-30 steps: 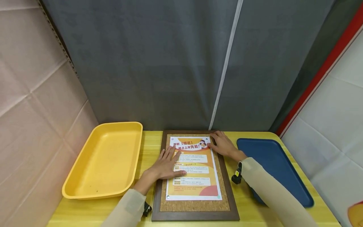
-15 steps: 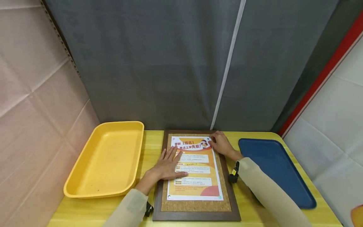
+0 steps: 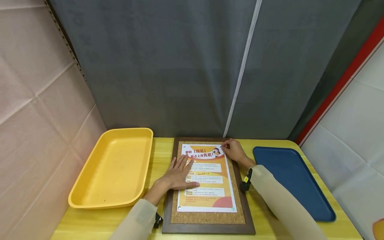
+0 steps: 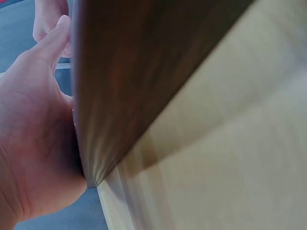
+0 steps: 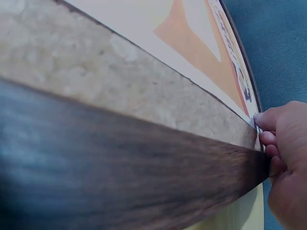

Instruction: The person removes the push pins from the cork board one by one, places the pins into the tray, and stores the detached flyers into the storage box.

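A printed poster [image 3: 210, 196] in orange and white lies on a cork board [image 3: 207, 218] with a dark wooden frame [image 3: 207, 229]. Small round thumbtacks sit at its lower corners, among them a thumbtack [image 3: 179, 208] at the lower left. My left hand [image 3: 177, 176] rests flat on the poster's left side, fingers spread. At the upper right corner, the curled fingers of my right hand [image 3: 235, 151] pinch at a small dark thumbtack [image 3: 221, 147], mostly hidden by the fingertips. The right wrist view shows my right thumb [image 5: 265, 119] at that paper corner.
A yellow tray [image 3: 111, 166] stands left of the board on the yellow wood-grain table [image 3: 160, 150]. To the right lies a dark blue tray [image 3: 295, 180], partly behind the right forearm. A grey curtain [image 3: 168, 66] hangs along the table's back edge.
The right hand's fingers have drawn together and curled at the poster's upper right corner. The left hand stays flat on the poster. The head view has shifted slightly.
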Motion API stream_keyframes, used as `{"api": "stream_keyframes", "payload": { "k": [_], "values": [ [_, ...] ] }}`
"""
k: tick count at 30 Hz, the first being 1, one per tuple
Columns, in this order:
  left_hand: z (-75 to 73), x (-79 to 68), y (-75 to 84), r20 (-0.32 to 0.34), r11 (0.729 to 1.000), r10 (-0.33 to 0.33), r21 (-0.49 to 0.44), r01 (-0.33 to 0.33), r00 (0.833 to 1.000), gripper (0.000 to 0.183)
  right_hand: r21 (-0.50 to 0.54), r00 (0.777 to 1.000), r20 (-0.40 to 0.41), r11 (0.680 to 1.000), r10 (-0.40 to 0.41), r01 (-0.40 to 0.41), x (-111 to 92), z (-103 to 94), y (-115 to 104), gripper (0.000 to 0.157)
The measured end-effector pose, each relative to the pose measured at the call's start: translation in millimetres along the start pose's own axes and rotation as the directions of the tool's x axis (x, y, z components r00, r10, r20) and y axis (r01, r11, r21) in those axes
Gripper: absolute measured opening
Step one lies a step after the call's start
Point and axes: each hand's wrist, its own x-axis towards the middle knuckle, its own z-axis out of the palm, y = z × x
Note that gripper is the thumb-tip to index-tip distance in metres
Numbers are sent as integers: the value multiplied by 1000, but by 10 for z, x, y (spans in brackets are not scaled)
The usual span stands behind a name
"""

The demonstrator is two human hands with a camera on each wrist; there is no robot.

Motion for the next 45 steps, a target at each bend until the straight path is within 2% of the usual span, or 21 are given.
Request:
{"api": "stream_keyframes", "payload": {
  "k": [16,29,37,45],
  "values": [
    [87,43,-72,-1,1000,-14,0,14,1000,117,31,999,20,999,42,-43,56,-11,-65,9],
    [-51,-26,3,20,999,-19,41,18,1000,114,58,993,69,993,98,-102,139,-17,-86,11],
    [46,2,-43,23,999,-22,27,21,1000,118,48,988,123,994,92,-98,133,-55,-142,11],
    [56,-1,-41,18,999,-30,30,30,999,116,41,983,162,995,84,-91,137,-75,-147,12]
  ]
}}
